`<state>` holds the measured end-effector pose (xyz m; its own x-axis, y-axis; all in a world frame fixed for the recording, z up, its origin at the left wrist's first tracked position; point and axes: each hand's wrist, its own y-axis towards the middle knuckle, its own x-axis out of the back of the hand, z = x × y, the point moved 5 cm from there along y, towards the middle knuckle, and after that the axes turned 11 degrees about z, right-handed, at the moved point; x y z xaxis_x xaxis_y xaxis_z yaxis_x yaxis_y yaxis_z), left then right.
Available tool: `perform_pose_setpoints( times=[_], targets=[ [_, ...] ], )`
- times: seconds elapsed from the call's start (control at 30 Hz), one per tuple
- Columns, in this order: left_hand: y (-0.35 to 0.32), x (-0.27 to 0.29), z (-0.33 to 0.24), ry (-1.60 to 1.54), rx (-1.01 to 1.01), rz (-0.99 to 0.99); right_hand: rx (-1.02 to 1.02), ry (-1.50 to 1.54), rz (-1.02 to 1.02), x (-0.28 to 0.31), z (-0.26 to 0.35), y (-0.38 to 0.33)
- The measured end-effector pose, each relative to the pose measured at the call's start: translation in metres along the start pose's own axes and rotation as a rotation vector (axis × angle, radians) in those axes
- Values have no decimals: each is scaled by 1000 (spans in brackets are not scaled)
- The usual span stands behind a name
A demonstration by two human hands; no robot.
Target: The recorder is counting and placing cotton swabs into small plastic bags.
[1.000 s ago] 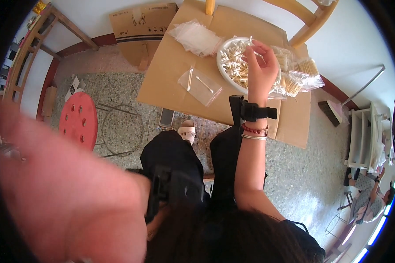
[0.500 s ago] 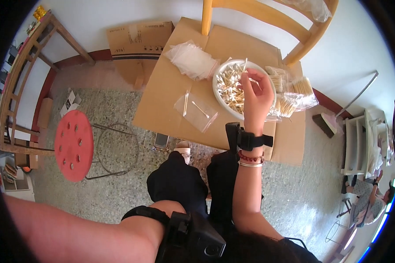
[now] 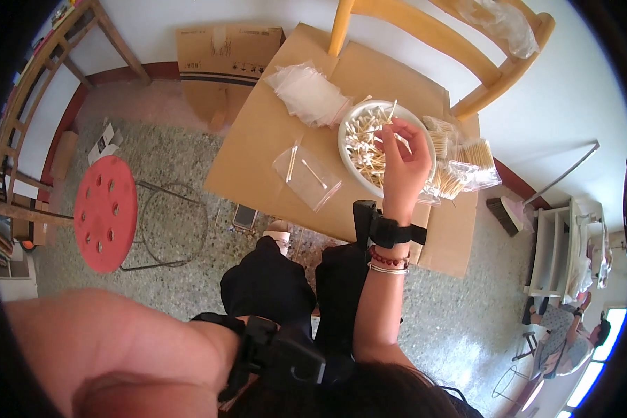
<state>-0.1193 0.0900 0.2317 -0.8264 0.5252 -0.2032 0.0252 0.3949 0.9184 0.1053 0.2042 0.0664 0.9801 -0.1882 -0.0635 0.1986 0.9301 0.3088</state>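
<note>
Over the white bowl (image 3: 345,161), filled with loose cotton swabs (image 3: 366,143), my right hand (image 3: 407,155) pinches a cotton swab (image 3: 394,109) between thumb and fingers. The swab's tip points up and away. My left forearm (image 3: 153,334) crosses the lower left, bent at the elbow; beyond its black wrist strap the hand is almost wholly hidden, and its fingers do not show. A clear plastic bag (image 3: 312,193) lies flat left of the bowl, with several swabs on or in it. Bundles of bagged swabs (image 3: 475,155) rest against the bowl's right side.
Empty clear bags (image 3: 310,94) are stacked on the cardboard (image 3: 251,174) at the far left of the bowl. A wooden chair back (image 3: 432,35) rises behind. Left stands a red stool (image 3: 104,212); right, a broom (image 3: 505,214), a white shelf (image 3: 547,251) and a seated person (image 3: 568,341).
The view has shifted slightly. My right hand stays over the bowl, still pinching a swab. My left forearm has risen, with less of the hand showing past the strap.
</note>
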Motion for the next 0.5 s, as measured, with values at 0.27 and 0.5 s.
perform_pose_setpoints(
  times=[0.27,0.5],
  targets=[
    [-6,31,14,675,328,-253,18,90,33,-23,11,-9],
    [-76,31,158,779,939,-6,70,79,57,-3,10,-5]
  ],
)
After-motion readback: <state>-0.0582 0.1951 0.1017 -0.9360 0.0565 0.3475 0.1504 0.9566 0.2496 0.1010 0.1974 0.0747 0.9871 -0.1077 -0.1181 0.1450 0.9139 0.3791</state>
